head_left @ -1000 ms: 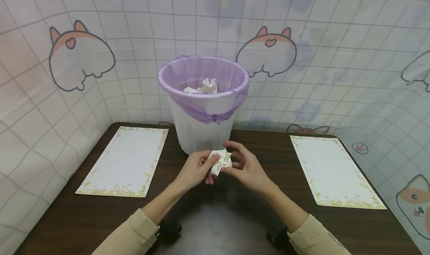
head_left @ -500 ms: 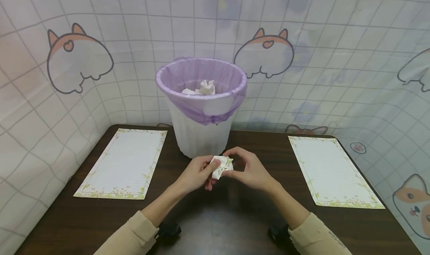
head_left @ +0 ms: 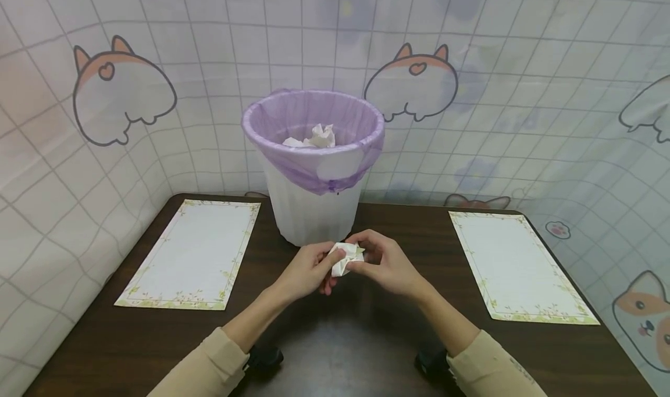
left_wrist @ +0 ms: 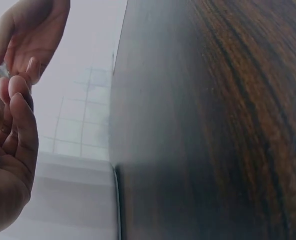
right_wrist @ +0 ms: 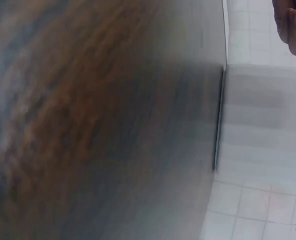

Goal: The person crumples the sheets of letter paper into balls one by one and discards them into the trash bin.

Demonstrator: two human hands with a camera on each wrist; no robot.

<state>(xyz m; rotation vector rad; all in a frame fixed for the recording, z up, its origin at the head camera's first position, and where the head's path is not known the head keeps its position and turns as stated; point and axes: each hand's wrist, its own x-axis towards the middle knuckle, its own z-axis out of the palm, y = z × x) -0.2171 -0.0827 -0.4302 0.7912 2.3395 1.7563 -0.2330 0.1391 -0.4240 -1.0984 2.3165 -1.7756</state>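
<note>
On the left I see a leafy-bordered sheet point(head_left: 191, 254) lying on the dark table point(head_left: 335, 350). The left hand point(head_left: 307, 271), thumb uppermost, pinches a crumpled paper point(head_left: 349, 256) just before the lined bin point(head_left: 314, 211); the right hand point(head_left: 388, 264), curved inward, grips its other side. Far right lies a second bordered sheet point(head_left: 520, 266).

Head view downward — wrist views share tabletop point(head_left: 335, 350).
</note>
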